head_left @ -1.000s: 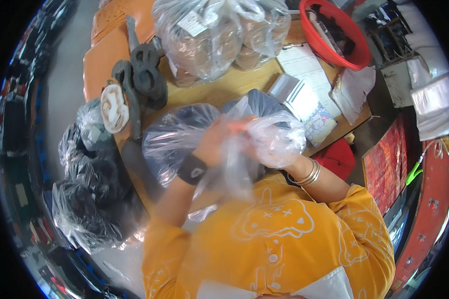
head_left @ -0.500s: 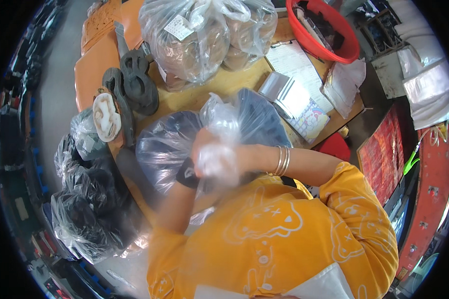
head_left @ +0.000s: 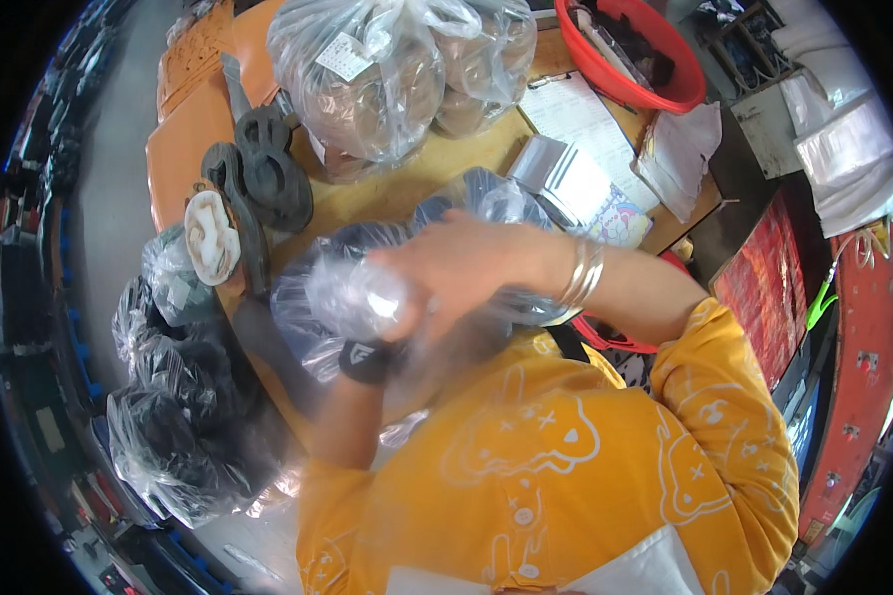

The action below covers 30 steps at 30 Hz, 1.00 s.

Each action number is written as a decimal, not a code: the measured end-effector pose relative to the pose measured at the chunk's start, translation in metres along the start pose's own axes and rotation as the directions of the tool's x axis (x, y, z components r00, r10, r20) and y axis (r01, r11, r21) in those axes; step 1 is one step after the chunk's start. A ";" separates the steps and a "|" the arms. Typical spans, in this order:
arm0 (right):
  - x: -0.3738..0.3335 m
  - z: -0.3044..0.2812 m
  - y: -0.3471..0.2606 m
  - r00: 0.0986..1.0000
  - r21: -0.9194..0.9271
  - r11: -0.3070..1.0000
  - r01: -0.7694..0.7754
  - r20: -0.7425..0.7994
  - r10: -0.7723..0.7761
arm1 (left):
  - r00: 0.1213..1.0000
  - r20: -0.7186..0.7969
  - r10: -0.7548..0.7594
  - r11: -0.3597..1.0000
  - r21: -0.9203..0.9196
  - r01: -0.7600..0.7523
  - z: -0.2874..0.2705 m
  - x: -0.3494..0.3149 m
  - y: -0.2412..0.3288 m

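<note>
A clear plastic bag (head_left: 303, 307) with dark blue contents lies on the table before me, its upper end bunched and twisted into a pale wad. My left hand (head_left: 404, 319), a black band at its wrist, is closed round the bag's gathered neck. Across it from the right comes my right hand (head_left: 461, 260), with bangles on the wrist, its fingers curled against the same bunched plastic. Both hands are smeared by motion, and part of the left one is hidden under the right.
Behind stands a large knotted clear bag (head_left: 367, 99) of brown items. Dark sole-shaped pieces (head_left: 278, 169) lie left, near bags of black items (head_left: 184, 397). Rightward are a clipboard with paper (head_left: 580, 119), a small box (head_left: 546, 167) and a red basin (head_left: 700, 84).
My right hand has moved up and turned over the bag's neck, its back now showing. The bunched plastic has swung left and lower, and the bag has shifted.
</note>
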State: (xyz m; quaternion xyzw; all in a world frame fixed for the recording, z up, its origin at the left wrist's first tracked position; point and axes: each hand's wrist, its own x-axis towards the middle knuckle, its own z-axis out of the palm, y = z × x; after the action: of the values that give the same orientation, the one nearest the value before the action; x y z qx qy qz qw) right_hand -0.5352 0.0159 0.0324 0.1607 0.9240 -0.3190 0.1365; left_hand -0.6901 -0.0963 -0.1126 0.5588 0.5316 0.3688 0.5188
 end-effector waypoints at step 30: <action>0.046 0.038 0.082 0.968 0.509 0.837 0.198 0.031 -0.248 | 0.691 -0.298 0.659 0.608 0.752 -0.255 0.011 0.008 0.066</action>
State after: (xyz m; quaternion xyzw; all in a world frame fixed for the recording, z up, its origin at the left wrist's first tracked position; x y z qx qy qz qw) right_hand -0.5400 0.0628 -0.0578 0.0664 0.8138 -0.5694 0.0959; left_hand -0.6642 -0.0836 -0.0517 0.6944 0.5798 0.4262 -0.0074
